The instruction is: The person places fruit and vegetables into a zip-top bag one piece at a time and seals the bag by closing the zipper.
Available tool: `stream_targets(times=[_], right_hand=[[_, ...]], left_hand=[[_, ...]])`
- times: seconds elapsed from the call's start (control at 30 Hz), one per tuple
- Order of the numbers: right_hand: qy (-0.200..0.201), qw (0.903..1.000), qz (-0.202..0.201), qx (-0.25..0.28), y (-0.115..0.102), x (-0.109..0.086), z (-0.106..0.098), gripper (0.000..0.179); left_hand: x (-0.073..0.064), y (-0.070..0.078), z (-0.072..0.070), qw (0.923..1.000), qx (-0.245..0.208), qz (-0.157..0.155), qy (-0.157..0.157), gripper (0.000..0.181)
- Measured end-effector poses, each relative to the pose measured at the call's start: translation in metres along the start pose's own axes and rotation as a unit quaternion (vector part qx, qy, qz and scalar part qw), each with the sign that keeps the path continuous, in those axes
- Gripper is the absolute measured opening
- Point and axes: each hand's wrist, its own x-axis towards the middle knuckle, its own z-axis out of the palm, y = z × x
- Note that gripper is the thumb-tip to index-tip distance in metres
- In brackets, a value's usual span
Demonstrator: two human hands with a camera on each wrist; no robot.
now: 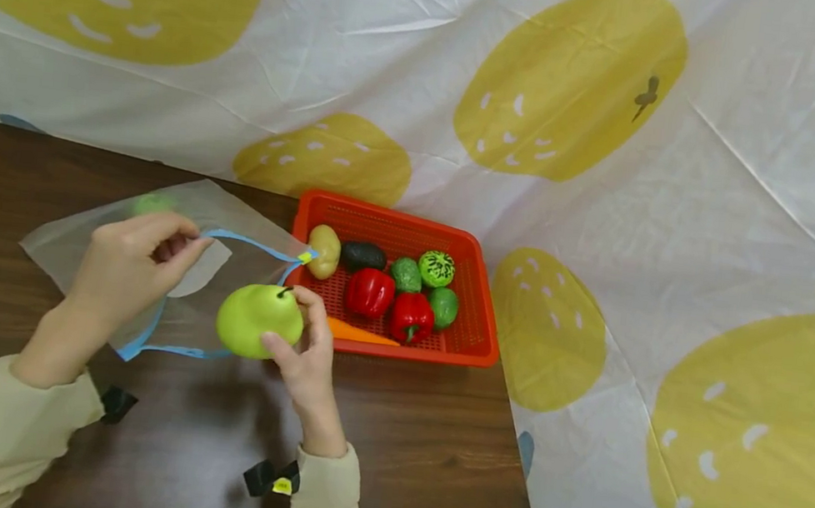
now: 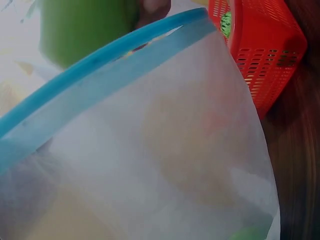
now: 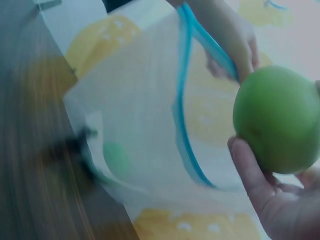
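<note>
My left hand [image 1: 131, 260] pinches the blue-edged rim of a translucent white mesh bag [image 1: 84, 242], and the bag's mouth stands open toward me. A green pear [image 1: 256, 322] with a dark stem is in my right hand [image 1: 307, 368], held between thumb and fingers in front of the bag's mouth. In the right wrist view the pear [image 3: 277, 120] is beside the blue rim, outside the bag. Through the mesh shows a green round item [image 1: 153, 204] lying inside near the far end. The left wrist view is mostly filled by the bag [image 2: 150, 150], with the left hand out of sight.
A red plastic basket [image 1: 488, 322] stands right of the bag, holding a potato [image 1: 323, 251], a dark oval item [image 1: 363, 257], two red bell peppers [image 1: 370, 292], a carrot [image 1: 361, 333] and several green items. Behind the brown table [image 1: 430, 449] hangs a fruit-print cloth [image 1: 415, 54].
</note>
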Motion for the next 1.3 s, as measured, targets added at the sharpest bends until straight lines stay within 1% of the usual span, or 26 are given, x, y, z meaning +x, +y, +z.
stream_targets(times=[0.07,0.13,0.2,0.23,0.27,0.33,0.43,0.47,0.53,0.57,0.63,0.7,0.77,0.83,0.93,1.0,1.03,1.07,1.1,1.17,1.23,1.27,1.3], right_hand=[[-0.005,0.9999,0.001,-0.012,0.000,0.001,0.009,0.065],[-0.006,0.9989,0.010,-0.047,0.000,0.003,0.016,0.055],[-0.008,0.9948,0.019,-0.100,-0.001,0.003,0.022,0.050],[-0.011,0.9903,0.016,-0.138,-0.001,0.004,0.024,0.049],[-0.014,0.9835,0.011,-0.180,-0.001,0.005,0.027,0.049],[-0.018,0.9663,-0.008,-0.257,-0.001,0.006,0.031,0.052],[-0.018,0.9300,-0.050,-0.364,0.001,0.010,0.037,0.056],[-0.017,0.9192,-0.059,-0.389,0.003,0.011,0.040,0.057],[-0.016,0.9012,-0.069,-0.428,0.005,0.016,0.044,0.058],[-0.015,0.8932,-0.072,-0.444,0.007,0.018,0.045,0.059],[-0.016,0.8817,-0.068,-0.467,0.009,0.022,0.047,0.058],[-0.021,0.8732,-0.051,-0.484,0.011,0.026,0.048,0.058],[-0.031,0.8614,-0.034,-0.506,0.012,0.030,0.049,0.057],[-0.043,0.8473,-0.023,-0.529,0.012,0.033,0.050,0.058],[-0.058,0.8298,-0.007,-0.555,0.014,0.039,0.054,0.057],[-0.067,0.8155,0.002,-0.575,0.015,0.044,0.057,0.056],[-0.073,0.8058,0.006,-0.588,0.017,0.046,0.059,0.055],[-0.081,0.7927,0.008,-0.604,0.019,0.048,0.061,0.056],[-0.089,0.7769,0.006,-0.623,0.022,0.051,0.063,0.055],[-0.104,0.7415,0.002,-0.663,0.029,0.056,0.069,0.055],[-0.118,0.6977,-0.007,-0.707,0.036,0.061,0.075,0.050],[-0.124,0.6778,-0.006,-0.725,0.039,0.063,0.079,0.046],[-0.127,0.6634,-0.001,-0.737,0.043,0.065,0.082,0.041]], left_hand=[[0.000,0.000,0.000,1.0000,0.002,0.002,-0.001,0.060],[0.000,0.000,-0.001,1.0000,0.002,0.001,-0.001,0.061],[0.000,0.000,-0.002,1.0000,0.002,0.003,-0.004,0.061],[0.000,0.000,-0.002,1.0000,0.002,0.003,-0.006,0.061],[0.000,0.000,-0.002,1.0000,0.001,0.003,-0.007,0.061],[0.000,0.000,-0.003,0.9999,0.000,0.006,-0.013,0.060],[-0.001,-0.001,-0.003,0.9998,-0.002,0.008,-0.021,0.058],[-0.001,0.000,-0.004,0.9997,-0.002,0.009,-0.023,0.057],[-0.001,0.000,-0.004,0.9997,-0.004,0.008,-0.023,0.057],[0.000,0.000,-0.005,0.9997,-0.005,0.007,-0.022,0.058],[0.001,0.001,-0.006,0.9997,-0.007,0.006,-0.021,0.058],[0.001,0.001,-0.007,0.9997,-0.008,0.007,-0.022,0.058],[0.002,0.001,-0.008,0.9996,-0.007,0.009,-0.024,0.058],[0.002,0.002,-0.009,0.9996,-0.002,0.011,-0.027,0.058],[0.001,0.001,-0.009,0.9995,0.007,0.013,-0.027,0.057],[0.000,0.002,-0.007,0.9995,0.011,0.013,-0.025,0.057],[0.000,0.002,-0.007,0.9995,0.013,0.014,-0.025,0.057],[0.000,0.003,-0.006,0.9995,0.015,0.014,-0.025,0.057],[0.000,0.003,-0.005,0.9995,0.016,0.014,-0.025,0.057],[-0.001,0.005,-0.004,0.9995,0.016,0.013,-0.025,0.057],[-0.001,0.007,-0.003,0.9995,0.015,0.014,-0.023,0.057],[-0.001,0.008,-0.002,0.9996,0.012,0.013,-0.020,0.057],[-0.001,0.009,-0.001,0.9997,0.011,0.014,-0.017,0.057]])
